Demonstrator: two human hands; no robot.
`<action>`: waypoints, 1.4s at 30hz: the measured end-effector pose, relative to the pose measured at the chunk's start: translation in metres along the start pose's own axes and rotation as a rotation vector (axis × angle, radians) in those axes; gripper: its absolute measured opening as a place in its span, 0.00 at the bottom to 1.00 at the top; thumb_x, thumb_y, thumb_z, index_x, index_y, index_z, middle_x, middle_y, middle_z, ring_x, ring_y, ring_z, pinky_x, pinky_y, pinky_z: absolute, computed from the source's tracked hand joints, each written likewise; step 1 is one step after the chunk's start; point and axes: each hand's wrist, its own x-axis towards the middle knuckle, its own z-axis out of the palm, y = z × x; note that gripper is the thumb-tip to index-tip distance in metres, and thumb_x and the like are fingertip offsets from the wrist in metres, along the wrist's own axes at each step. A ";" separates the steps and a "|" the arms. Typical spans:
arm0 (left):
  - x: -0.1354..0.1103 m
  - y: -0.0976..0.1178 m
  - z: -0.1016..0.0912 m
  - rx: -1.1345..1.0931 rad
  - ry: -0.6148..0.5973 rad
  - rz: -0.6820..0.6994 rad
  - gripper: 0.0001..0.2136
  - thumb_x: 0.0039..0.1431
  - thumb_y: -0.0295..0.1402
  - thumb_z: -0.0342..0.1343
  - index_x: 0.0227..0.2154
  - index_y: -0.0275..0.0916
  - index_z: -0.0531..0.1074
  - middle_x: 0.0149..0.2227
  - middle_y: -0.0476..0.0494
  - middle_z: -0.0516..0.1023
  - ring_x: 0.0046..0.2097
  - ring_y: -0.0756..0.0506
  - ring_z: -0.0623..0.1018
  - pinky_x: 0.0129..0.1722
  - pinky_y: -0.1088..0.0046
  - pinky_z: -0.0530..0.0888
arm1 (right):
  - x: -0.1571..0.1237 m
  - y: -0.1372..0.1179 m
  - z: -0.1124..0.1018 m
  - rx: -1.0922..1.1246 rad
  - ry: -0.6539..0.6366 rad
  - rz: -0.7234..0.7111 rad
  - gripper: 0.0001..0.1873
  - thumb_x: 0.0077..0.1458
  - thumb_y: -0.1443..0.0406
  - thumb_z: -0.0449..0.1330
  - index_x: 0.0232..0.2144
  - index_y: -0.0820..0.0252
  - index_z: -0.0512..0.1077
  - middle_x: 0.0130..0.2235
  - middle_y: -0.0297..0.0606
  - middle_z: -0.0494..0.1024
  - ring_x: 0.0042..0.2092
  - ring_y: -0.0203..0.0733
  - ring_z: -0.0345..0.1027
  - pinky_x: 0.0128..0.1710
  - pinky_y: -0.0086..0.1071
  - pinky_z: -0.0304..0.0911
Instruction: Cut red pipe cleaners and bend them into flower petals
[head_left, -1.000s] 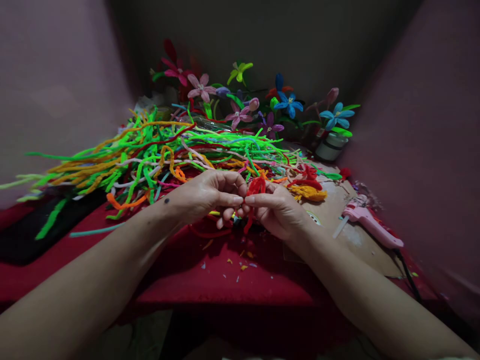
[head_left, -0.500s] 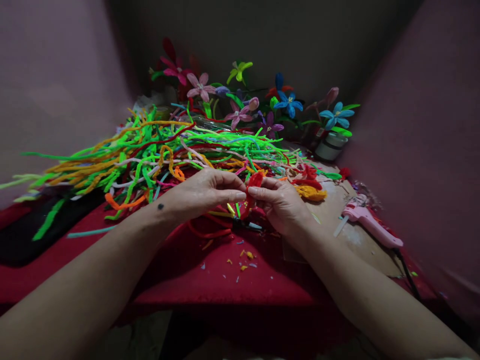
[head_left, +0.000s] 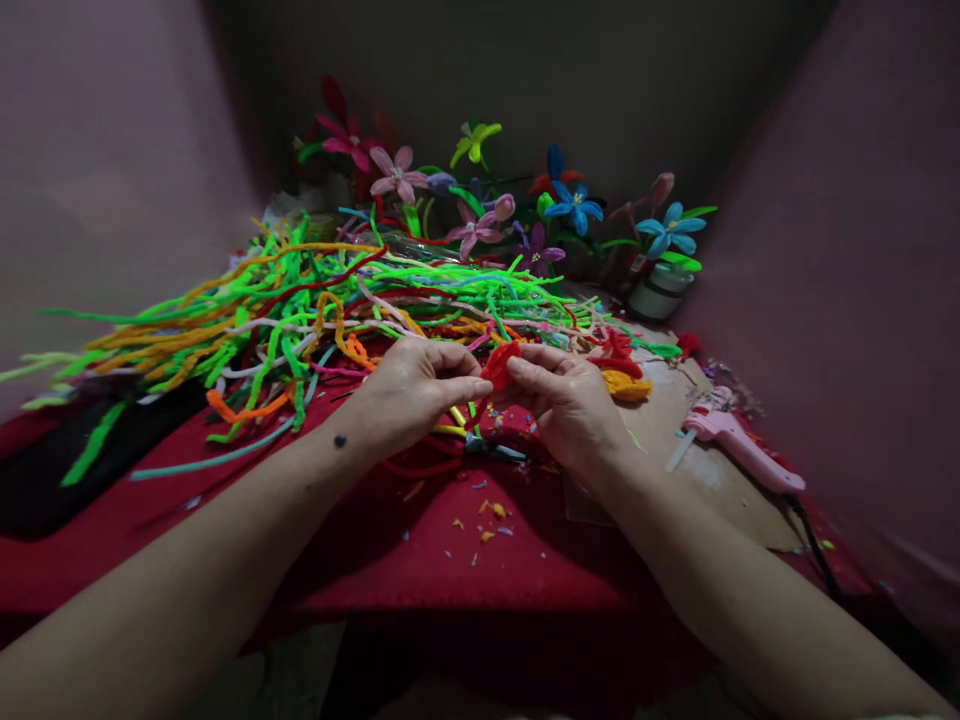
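Note:
Both my hands meet over the red cloth [head_left: 450, 570], pinching one bent red pipe cleaner [head_left: 501, 366] between thumbs and fingers. My left hand [head_left: 412, 390] grips its left side with the fingers curled. My right hand [head_left: 566, 405] holds its right side. Below the hands lie more red pipe-cleaner pieces [head_left: 510, 422] and a yellow-green bit [head_left: 457, 418]. Just beyond my hands spreads a big heap of green, orange, white and red pipe cleaners [head_left: 300, 300].
Finished pipe-cleaner flowers [head_left: 480, 215] in pink, blue, purple and green stand at the back, next to a small pot [head_left: 660, 290]. A pink glue gun [head_left: 739, 445] lies at right on brown cardboard [head_left: 675, 420]. Small scraps [head_left: 480, 520] dot the cloth. Pink walls close both sides.
Both hands have risen slightly and moved away from me with the red pipe cleaner, which now looks bent into a tighter loop. The view has shifted a little.

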 end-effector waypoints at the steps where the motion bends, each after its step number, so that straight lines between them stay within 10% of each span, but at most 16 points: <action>1: 0.000 0.000 -0.001 -0.003 -0.001 -0.001 0.08 0.47 0.34 0.57 0.20 0.34 0.70 0.18 0.55 0.63 0.24 0.54 0.62 0.24 0.78 0.59 | 0.001 -0.001 0.000 0.011 0.010 0.006 0.09 0.39 0.67 0.68 0.27 0.62 0.74 0.23 0.32 0.76 0.24 0.32 0.68 0.27 0.28 0.64; 15: 0.003 -0.003 0.002 -0.022 -0.055 -0.021 0.08 0.47 0.33 0.58 0.20 0.34 0.69 0.18 0.55 0.63 0.23 0.55 0.62 0.23 0.78 0.58 | 0.004 0.004 -0.002 0.102 0.022 0.116 0.10 0.37 0.67 0.69 0.23 0.63 0.72 0.22 0.30 0.73 0.24 0.30 0.65 0.27 0.27 0.62; 27: 0.001 -0.003 -0.008 -0.195 0.009 -0.056 0.12 0.46 0.38 0.61 0.33 0.37 0.75 0.31 0.48 0.76 0.32 0.50 0.72 0.32 0.76 0.67 | -0.009 -0.003 0.006 -0.356 -0.058 0.011 0.11 0.45 0.62 0.64 0.20 0.64 0.72 0.20 0.31 0.70 0.22 0.30 0.60 0.25 0.28 0.55; 42: 0.002 -0.011 0.000 -0.595 -0.131 -0.214 0.10 0.46 0.37 0.62 0.29 0.35 0.74 0.22 0.50 0.70 0.20 0.55 0.64 0.21 0.78 0.61 | -0.017 -0.007 0.014 -0.438 -0.154 0.134 0.10 0.44 0.62 0.64 0.18 0.63 0.75 0.18 0.31 0.69 0.22 0.31 0.56 0.25 0.29 0.50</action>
